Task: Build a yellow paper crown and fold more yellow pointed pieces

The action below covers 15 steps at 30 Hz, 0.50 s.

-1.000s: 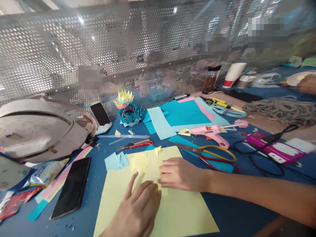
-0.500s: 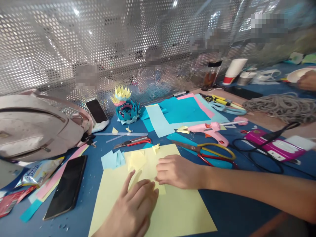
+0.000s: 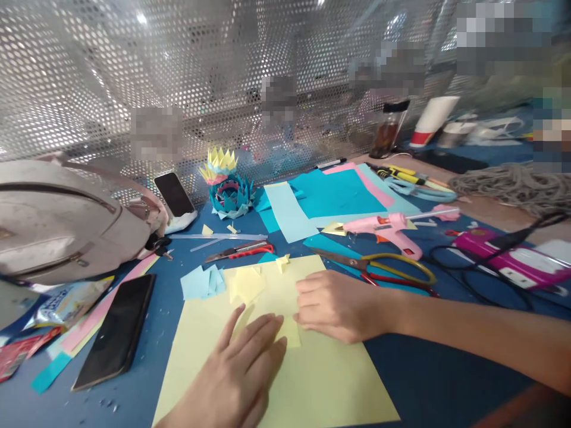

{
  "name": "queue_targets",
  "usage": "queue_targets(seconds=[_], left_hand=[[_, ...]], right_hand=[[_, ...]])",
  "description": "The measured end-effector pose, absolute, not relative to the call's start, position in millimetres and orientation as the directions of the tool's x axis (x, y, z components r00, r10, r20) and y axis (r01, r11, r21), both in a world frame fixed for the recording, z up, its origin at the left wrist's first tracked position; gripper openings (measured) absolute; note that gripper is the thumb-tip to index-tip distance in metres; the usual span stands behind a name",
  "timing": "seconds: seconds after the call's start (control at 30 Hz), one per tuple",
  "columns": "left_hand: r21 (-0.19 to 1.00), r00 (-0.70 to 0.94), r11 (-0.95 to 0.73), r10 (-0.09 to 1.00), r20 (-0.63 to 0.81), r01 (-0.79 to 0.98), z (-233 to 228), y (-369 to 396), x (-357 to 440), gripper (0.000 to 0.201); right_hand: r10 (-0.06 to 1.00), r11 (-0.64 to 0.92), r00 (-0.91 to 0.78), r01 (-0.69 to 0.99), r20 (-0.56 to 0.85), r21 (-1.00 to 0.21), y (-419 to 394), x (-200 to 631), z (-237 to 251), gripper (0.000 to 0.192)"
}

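Note:
A large pale yellow sheet (image 3: 330,380) lies on the blue table in front of me. My left hand (image 3: 250,362) rests flat on it with fingers stretched out, their tips at the left edge of a small yellow paper square (image 3: 292,333). Curled fingers of my right hand (image 3: 336,306) press together at the right edge of that square; their tips are partly hidden. Above my left hand lie several yellow paper pieces (image 3: 247,284), with light blue paper squares (image 3: 203,281) to their left. A small folded yellow piece (image 3: 282,263) sits at the sheet's top edge.
Scissors (image 3: 379,266), a pink glue gun (image 3: 386,229) and a red utility knife (image 3: 241,251) lie beyond the sheet. A folded-paper flower (image 3: 231,193) stands near the perforated metal screen (image 3: 200,71). A phone (image 3: 116,330) and a backpack (image 3: 57,214) are left; a purple power strip (image 3: 508,255) is right.
My right hand has slid right, away from my left hand, baring more of the small yellow square. The left hand stays nearly in place. The view has shifted slightly.

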State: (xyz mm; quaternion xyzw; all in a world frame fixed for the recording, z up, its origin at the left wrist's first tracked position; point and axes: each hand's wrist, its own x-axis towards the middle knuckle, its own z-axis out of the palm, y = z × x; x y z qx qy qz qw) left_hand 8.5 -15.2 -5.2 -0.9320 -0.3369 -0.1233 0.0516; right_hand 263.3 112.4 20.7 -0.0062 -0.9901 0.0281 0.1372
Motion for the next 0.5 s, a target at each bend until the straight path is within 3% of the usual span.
queue_targets(seconds=[0.2,0.37,0.5], left_hand=[[-0.003,0.749,-0.77,0.619,0.239,0.638,-7.3,-17.1,7.1,0.057],[0.006,0.744,-0.77,0.619,0.251,0.638,-6.4,-16.1,7.6,0.055],[0.011,0.734,-0.767,0.619,0.28,0.642,-8.3,-15.8,9.0,0.052]], right_hand=[[-0.074,0.997,-0.942,-0.08,0.329,-0.005,117.3,262.2,16.7,0.033],[-0.166,0.982,-0.932,-0.188,0.321,-0.037,117.3,261.0,19.2,0.03],[-0.161,0.981,-0.925,-0.188,0.344,-0.047,114.2,261.2,18.7,0.029]])
